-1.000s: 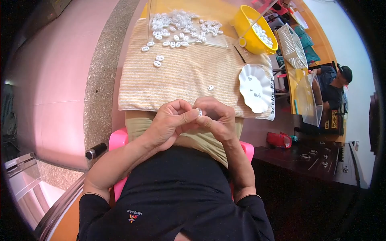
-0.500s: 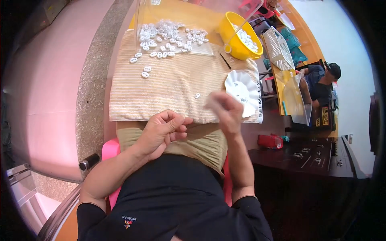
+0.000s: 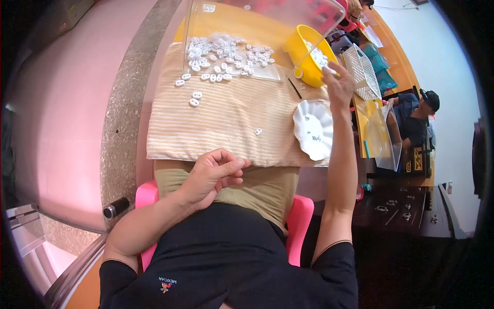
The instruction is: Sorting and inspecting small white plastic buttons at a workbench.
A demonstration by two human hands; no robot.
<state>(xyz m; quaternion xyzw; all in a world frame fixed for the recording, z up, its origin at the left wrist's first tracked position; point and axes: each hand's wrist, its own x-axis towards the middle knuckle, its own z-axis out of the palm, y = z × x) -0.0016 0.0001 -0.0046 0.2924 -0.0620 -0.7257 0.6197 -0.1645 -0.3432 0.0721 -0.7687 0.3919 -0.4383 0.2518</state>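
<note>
Soft striped towelling (image 3: 216,134), cream and tan, covered the near end of the desk (image 3: 178,36), its nap faintly rumpled. Closest, at lower centre, were a dark cotton shirt (image 3: 216,242), the smooth arm of a pink plastic chair (image 3: 300,221) and creased khaki trousers (image 3: 231,188). Above the lap was the left hand (image 3: 212,177), its thumb laid against the forefinger and the other fingers loosely curled; whether it pinched anything could not be told. On the cloth right of centre lay a single white two-holed piece (image 3: 258,132), near a glossy plate (image 3: 315,149) with a scalloped rim and small dark bits on it. Two more rounded white pieces (image 3: 194,99) sat farther left. At upper right the right hand (image 3: 339,90) was raised at the side of a yellow plastic tub (image 3: 310,75) of white pieces, fingers bent; its grip could not be made out. Beside the tub was a thin black stick (image 3: 295,88). In the upper middle, a heap of white pieces (image 3: 216,51) spread over a clear plastic panel (image 3: 265,76). Beyond, toward the right, stood a perforated white basket (image 3: 363,72).
</note>
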